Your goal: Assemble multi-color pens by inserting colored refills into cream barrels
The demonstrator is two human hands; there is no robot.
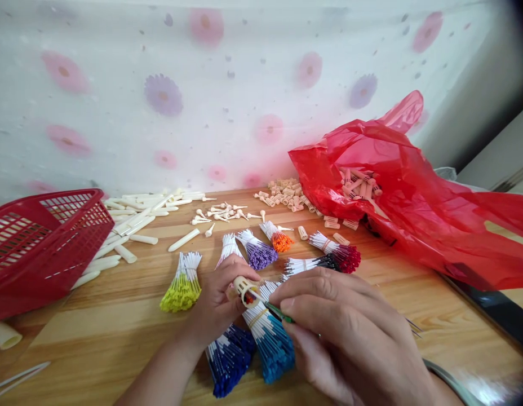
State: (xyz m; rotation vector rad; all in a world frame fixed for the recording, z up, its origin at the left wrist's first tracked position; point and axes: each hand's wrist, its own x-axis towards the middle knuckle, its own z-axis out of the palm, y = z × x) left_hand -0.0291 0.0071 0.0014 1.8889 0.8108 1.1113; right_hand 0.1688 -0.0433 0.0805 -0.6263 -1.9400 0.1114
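My left hand (215,301) is closed around a cream slotted plastic tube (246,291), its open end turned to the right. Small coloured bits show inside that end. In my right hand (350,327), the fingers pinch a thin white stem with green on it (279,312); its white end reaches the tube's opening. Under and between the hands lie rubber-banded bundles of white stems with dark blue tips (231,361) and teal tips (270,349). Left of my left hand is a yellow-tipped bundle (182,285). Purple (259,254), orange (279,238), black (312,264) and red (341,254) bundles lie beyond.
A red plastic basket (67,225) stands at left beside long cream tubes (138,225). Small cream pegs (221,213) and slotted pieces (289,194) lie at the back. A red plastic bag (397,169) holding more pieces (360,185) covers the right side. Thin pointed metal tips (415,327) show beside my right hand.
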